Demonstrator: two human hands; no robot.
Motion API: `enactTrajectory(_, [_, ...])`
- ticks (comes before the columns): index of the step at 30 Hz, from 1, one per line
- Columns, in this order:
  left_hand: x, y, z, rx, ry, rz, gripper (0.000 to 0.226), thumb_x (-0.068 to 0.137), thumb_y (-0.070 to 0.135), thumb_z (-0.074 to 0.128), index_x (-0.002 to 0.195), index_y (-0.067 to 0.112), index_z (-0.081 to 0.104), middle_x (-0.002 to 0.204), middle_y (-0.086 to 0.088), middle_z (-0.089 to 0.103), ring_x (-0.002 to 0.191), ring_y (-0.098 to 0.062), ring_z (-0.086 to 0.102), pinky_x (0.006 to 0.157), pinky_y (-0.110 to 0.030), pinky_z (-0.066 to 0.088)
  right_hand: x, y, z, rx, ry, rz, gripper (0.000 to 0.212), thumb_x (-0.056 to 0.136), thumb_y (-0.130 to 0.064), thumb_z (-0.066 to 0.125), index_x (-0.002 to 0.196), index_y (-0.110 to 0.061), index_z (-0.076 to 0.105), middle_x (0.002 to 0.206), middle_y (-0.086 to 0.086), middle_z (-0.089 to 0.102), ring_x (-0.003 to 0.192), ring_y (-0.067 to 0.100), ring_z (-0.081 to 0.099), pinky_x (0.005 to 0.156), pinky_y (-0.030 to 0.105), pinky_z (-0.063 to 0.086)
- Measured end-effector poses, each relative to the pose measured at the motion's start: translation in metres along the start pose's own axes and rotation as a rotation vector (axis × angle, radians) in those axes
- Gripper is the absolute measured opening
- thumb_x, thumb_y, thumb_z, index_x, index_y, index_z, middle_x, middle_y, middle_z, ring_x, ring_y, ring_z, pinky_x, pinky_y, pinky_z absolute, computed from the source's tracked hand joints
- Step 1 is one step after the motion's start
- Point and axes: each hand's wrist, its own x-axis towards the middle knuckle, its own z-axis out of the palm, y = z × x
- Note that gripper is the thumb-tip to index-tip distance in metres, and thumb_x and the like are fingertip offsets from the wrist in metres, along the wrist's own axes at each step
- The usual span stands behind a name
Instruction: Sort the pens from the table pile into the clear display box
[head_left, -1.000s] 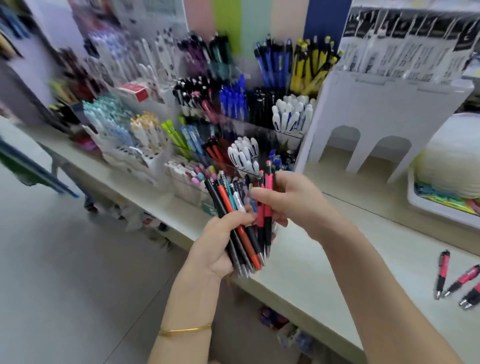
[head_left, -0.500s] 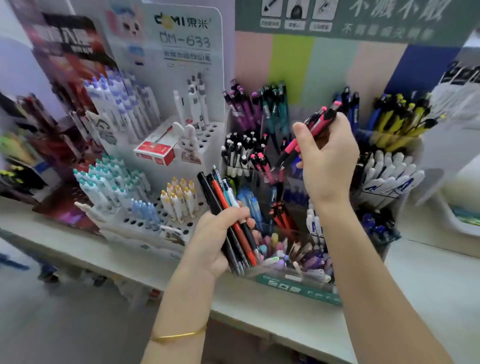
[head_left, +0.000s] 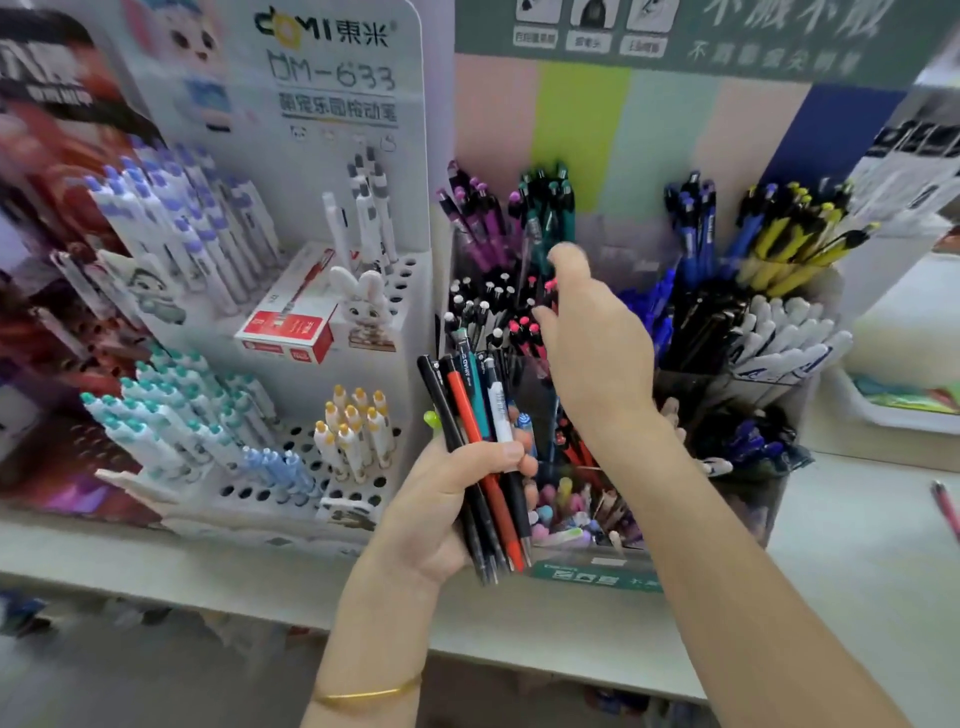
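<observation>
Pens (head_left: 478, 447) in a mixed bundle sit gripped in the left hand (head_left: 441, 504). At its 1 o'clock, the right hand (head_left: 592, 338) hovers over the clear display box (head_left: 587, 574) beside pink-capped pens (head_left: 522, 332); its fingers are hidden, so I cannot tell their grip.

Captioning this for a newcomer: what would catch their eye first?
The left hand, centre, gripping a fan of mixed pens. Just above, the right hand reaches over the pink-tipped pens in the clear display box. At left stands a white pen rack with a rabbit figure.
</observation>
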Motion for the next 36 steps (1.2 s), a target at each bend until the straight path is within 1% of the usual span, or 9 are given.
enactTrajectory(4, [-0.002, -0.002, -0.001, -0.021, -0.084, 0.002, 0.015, 0.062, 0.009, 0.071, 0.075, 0.014, 0.075, 0.070, -0.004, 0.061, 0.057, -0.016, 0.061, 0.050, -0.028, 0.052, 0.001, 0.002, 0.002, -0.013, -0.109, 0.007, 0.020, 0.096, -0.006, 0.053, 0.114, -0.009, 0.045, 0.095, 0.010, 0.059, 0.068, 0.024, 0.046, 0.055, 0.031, 0.032])
enactTrajectory(7, [-0.003, -0.004, -0.002, -0.061, -0.098, -0.010, 0.023, 0.062, 0.009, 0.072, 0.085, 0.011, 0.070, 0.071, -0.004, 0.061, 0.058, -0.016, 0.061, 0.050, -0.028, 0.052, 0.003, 0.004, -0.001, -0.001, -0.164, 0.012, 0.015, 0.095, -0.005, 0.055, 0.108, -0.007, 0.048, 0.102, 0.012, 0.058, 0.074, 0.024, 0.049, 0.060, 0.030, 0.033])
enactTrajectory(10, [-0.006, -0.006, -0.001, -0.077, -0.083, -0.002, 0.038, 0.063, 0.007, 0.072, 0.098, 0.010, 0.059, 0.072, -0.006, 0.061, 0.059, -0.018, 0.061, 0.051, -0.028, 0.052, 0.000, 0.002, 0.001, 0.013, -0.205, 0.026, 0.029, 0.093, -0.003, 0.056, 0.120, -0.009, 0.045, 0.111, 0.013, 0.053, 0.077, 0.025, 0.055, 0.059, 0.031, 0.034])
enactTrajectory(12, [-0.008, -0.006, 0.002, -0.044, -0.032, 0.008, 0.040, 0.063, 0.006, 0.073, 0.099, 0.010, 0.056, 0.070, -0.006, 0.062, 0.059, -0.019, 0.061, 0.051, -0.028, 0.053, -0.008, 0.002, -0.005, 0.082, -0.104, 0.029, 0.048, 0.093, -0.003, 0.054, 0.137, -0.012, 0.036, 0.115, 0.012, 0.050, 0.073, 0.026, 0.057, 0.058, 0.030, 0.040])
enactTrajectory(15, [-0.012, -0.008, 0.007, 0.009, 0.044, 0.037, 0.030, 0.069, 0.000, 0.066, 0.096, 0.008, 0.055, 0.065, -0.006, 0.060, 0.055, -0.017, 0.060, 0.049, -0.028, 0.052, -0.028, 0.003, -0.025, 0.384, 0.104, 0.009, 0.022, 0.095, -0.016, 0.054, 0.116, -0.010, 0.054, 0.106, 0.006, 0.053, 0.074, 0.019, 0.054, 0.064, 0.027, 0.042])
enactTrajectory(18, [-0.014, -0.011, 0.011, 0.055, 0.062, 0.109, 0.024, 0.071, 0.000, 0.062, 0.094, 0.004, 0.055, 0.064, -0.006, 0.057, 0.055, -0.015, 0.059, 0.049, -0.027, 0.051, -0.046, 0.002, -0.038, 0.679, -0.312, 0.029, 0.025, 0.087, -0.041, 0.063, 0.085, -0.016, 0.058, 0.077, -0.007, 0.058, 0.066, 0.008, 0.056, 0.061, 0.025, 0.048])
enactTrajectory(21, [-0.019, -0.014, 0.009, 0.040, 0.051, 0.138, 0.020, 0.074, 0.000, 0.057, 0.094, 0.002, 0.058, 0.065, -0.007, 0.058, 0.057, -0.016, 0.060, 0.050, -0.027, 0.052, -0.053, -0.003, -0.036, 0.814, -0.621, 0.040, 0.033, 0.081, -0.037, 0.072, 0.084, -0.008, 0.056, 0.058, -0.006, 0.061, 0.043, 0.003, 0.055, 0.045, 0.015, 0.043])
enactTrajectory(28, [-0.024, -0.008, -0.010, -0.158, 0.051, 0.003, 0.045, 0.057, 0.006, 0.071, 0.101, 0.000, 0.064, 0.079, -0.017, 0.065, 0.061, -0.027, 0.066, 0.055, -0.031, 0.056, -0.048, -0.013, -0.030, 0.902, -0.628, 0.094, 0.033, 0.089, -0.028, 0.065, 0.070, -0.003, 0.055, 0.050, 0.002, 0.056, 0.038, 0.011, 0.055, 0.040, 0.022, 0.044])
enactTrajectory(36, [-0.033, 0.011, -0.028, -0.216, 0.020, -0.010, 0.024, 0.060, -0.004, 0.065, 0.078, 0.006, 0.077, 0.095, -0.020, 0.071, 0.087, -0.028, 0.073, 0.058, -0.033, 0.058, -0.042, -0.038, -0.021, 1.052, -0.590, 0.217, 0.029, 0.094, -0.028, 0.058, 0.079, -0.004, 0.053, 0.053, -0.001, 0.053, 0.044, 0.011, 0.056, 0.048, 0.031, 0.053])
